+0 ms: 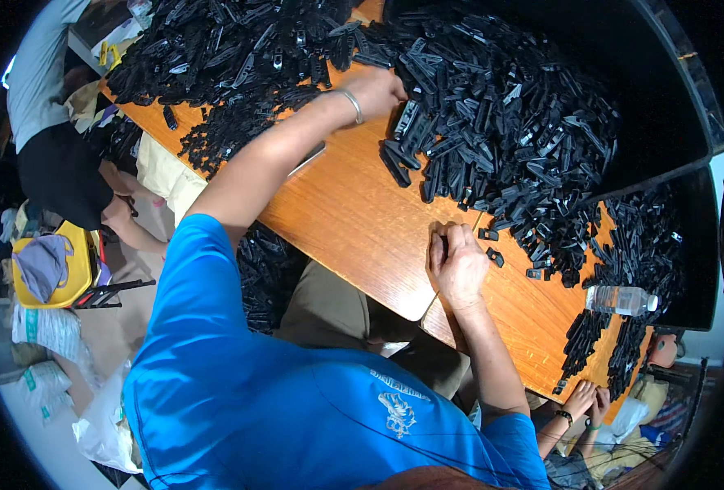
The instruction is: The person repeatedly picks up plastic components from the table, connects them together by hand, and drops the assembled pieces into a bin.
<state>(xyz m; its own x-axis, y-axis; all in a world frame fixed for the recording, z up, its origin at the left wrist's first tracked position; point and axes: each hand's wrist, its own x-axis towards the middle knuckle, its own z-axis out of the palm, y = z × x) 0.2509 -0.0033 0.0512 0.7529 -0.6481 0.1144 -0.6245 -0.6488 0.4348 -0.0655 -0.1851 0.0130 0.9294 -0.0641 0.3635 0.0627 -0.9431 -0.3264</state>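
My left hand (372, 88), with a silver bracelet at the wrist, reaches to the left edge of a big heap of long black plastic parts (517, 114). Its fingers are curled, and whatever lies in them is hidden. Just below it lie a few black parts (408, 120) at the heap's edge. Over the table's near side, my right hand (462, 265) is closed with a small black plastic piece (445, 247) between thumb and fingers. Small black pieces (495, 258) lie to its right on the wooden table (354, 220).
Another heap of black parts (223, 49) covers the far left, beside smaller black bits (231, 131). A clear bottle (619, 300) lies on its side at right. Another person's hands (586, 402) are at the right corner. A person stands at left near a yellow stool (72, 282).
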